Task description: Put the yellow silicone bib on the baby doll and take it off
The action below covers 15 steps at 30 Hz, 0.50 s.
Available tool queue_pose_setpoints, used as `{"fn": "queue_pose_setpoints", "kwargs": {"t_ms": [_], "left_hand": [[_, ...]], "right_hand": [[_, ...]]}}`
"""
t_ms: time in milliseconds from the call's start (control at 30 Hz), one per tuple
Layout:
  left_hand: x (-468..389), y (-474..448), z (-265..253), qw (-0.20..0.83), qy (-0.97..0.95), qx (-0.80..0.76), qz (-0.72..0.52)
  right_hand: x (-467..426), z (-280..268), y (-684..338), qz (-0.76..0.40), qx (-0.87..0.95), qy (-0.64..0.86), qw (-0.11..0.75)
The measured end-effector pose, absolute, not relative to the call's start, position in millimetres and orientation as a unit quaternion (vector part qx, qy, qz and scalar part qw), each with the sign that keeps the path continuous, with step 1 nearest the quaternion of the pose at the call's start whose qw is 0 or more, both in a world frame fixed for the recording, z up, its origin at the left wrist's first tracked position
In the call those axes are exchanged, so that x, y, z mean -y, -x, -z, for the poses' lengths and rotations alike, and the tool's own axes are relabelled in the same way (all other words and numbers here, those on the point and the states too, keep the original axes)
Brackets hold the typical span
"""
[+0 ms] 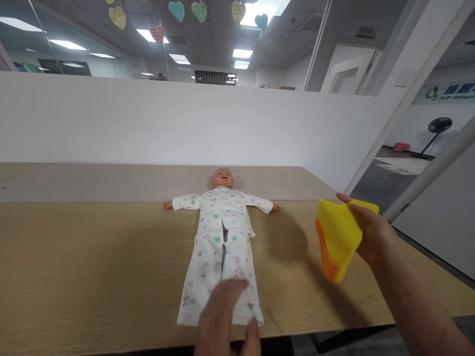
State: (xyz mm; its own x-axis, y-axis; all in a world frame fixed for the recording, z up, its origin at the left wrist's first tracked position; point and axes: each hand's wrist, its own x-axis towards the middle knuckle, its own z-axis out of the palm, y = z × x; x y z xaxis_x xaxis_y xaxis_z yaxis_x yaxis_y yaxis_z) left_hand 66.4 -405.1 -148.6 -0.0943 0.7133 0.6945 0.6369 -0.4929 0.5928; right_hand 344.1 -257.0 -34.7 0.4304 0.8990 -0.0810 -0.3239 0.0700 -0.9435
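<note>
A baby doll (223,179) lies on its back on the table, arms spread to both sides. It wears a white printed top (226,210) and white printed trousers (237,267), whose legs point toward me. In my right hand (373,232), at the right, is a soft-looking yellow-and-orange piece (339,227), bib-like in shape, pinched by its upper edge and held above the table. My left hand (222,321) is over the trouser legs at the bottom, somewhat blurred. Its fingers and thumb are apart with nothing between them.
The wooden table (111,257) has a greyish strip along its back. Behind it stands a white partition (166,123) with glass above, where heart-shaped notes (176,11) are stuck. To the right are a doorway, a standing fan (440,125) and a red basin (402,147) on the floor.
</note>
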Motion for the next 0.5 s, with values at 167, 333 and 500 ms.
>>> {"fn": "queue_pose_setpoints", "kwargs": {"t_ms": [167,333,500], "left_hand": [[278,-53,81,0.246,-0.587,-0.543,-0.548],[217,-9,69,0.575,-0.453,-0.425,-0.532],[203,40,67,0.647,-0.354,-0.339,-0.585]], "right_hand": [[247,-11,-289,-0.516,0.428,0.466,0.578],[213,-25,-247,-0.573,0.501,0.327,0.560],[167,-24,-209,-0.585,0.546,0.286,0.527]]}}
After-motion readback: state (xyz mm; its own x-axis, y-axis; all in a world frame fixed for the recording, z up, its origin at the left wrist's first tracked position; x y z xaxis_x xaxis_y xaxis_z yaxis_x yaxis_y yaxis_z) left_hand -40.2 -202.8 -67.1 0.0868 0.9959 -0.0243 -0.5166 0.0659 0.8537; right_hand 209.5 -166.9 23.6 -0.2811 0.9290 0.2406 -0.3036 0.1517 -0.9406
